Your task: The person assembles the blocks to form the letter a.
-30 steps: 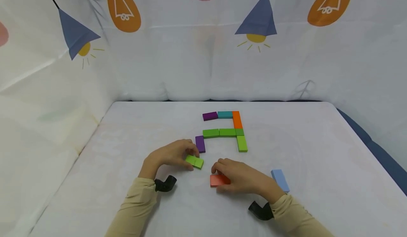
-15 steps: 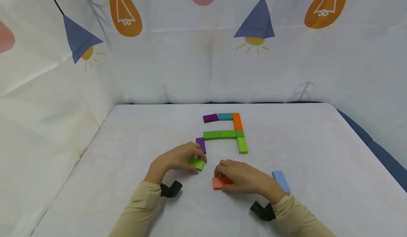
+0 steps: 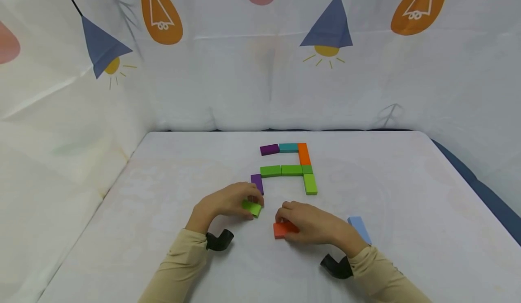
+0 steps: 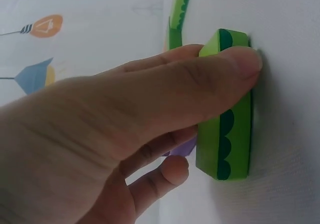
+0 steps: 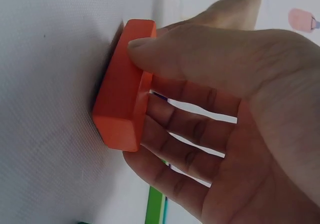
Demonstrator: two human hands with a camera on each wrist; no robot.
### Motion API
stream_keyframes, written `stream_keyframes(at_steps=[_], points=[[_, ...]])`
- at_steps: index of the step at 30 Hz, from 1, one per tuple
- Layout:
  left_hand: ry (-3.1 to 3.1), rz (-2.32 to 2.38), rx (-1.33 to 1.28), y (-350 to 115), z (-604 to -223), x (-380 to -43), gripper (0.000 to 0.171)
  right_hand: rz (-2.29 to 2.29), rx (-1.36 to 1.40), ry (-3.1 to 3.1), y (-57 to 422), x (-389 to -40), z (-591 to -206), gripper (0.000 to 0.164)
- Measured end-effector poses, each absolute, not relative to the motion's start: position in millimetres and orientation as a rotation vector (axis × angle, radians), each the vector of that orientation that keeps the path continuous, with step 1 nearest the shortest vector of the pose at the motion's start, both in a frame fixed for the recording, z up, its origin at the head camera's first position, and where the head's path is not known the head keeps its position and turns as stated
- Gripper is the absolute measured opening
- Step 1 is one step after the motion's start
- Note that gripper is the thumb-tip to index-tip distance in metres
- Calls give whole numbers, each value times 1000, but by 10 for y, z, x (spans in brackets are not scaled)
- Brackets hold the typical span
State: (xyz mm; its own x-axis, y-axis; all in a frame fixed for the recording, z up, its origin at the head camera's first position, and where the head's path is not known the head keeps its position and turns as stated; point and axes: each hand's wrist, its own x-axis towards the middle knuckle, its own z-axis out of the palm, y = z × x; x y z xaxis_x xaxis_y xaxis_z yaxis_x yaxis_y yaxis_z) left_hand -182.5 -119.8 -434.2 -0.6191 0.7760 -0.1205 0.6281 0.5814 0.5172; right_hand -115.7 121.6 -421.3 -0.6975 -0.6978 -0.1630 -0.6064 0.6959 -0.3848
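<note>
Head view: left hand [image 3: 230, 200] pinches a lime block [image 3: 253, 209], right hand [image 3: 312, 224] a red-orange block [image 3: 280, 231]; each narrow grip spans opposite sides, presumably for steady control

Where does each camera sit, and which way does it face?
Head: worn on the head, looking forward and down at the table; left hand, right hand and both sleeves show.
Left wrist: worn there, facing the green block the left hand holds; only that hand shows.
Right wrist: worn there, facing the red-orange block; right hand and part of the left show.
Shared: that green block shows in head and left wrist views.
</note>
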Motion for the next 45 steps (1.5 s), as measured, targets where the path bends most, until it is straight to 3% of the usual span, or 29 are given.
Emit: stream_keyframes(at_steps=[20,45], points=[[2470,844,1328,-1119,-4283,-1862,30,-439,-1055,2634,1293,-1231,-4210,27],[2553,709,1392,-950,-4390,-1855,31,-393,-1044,2734,1418,-1310,-4176,25]])
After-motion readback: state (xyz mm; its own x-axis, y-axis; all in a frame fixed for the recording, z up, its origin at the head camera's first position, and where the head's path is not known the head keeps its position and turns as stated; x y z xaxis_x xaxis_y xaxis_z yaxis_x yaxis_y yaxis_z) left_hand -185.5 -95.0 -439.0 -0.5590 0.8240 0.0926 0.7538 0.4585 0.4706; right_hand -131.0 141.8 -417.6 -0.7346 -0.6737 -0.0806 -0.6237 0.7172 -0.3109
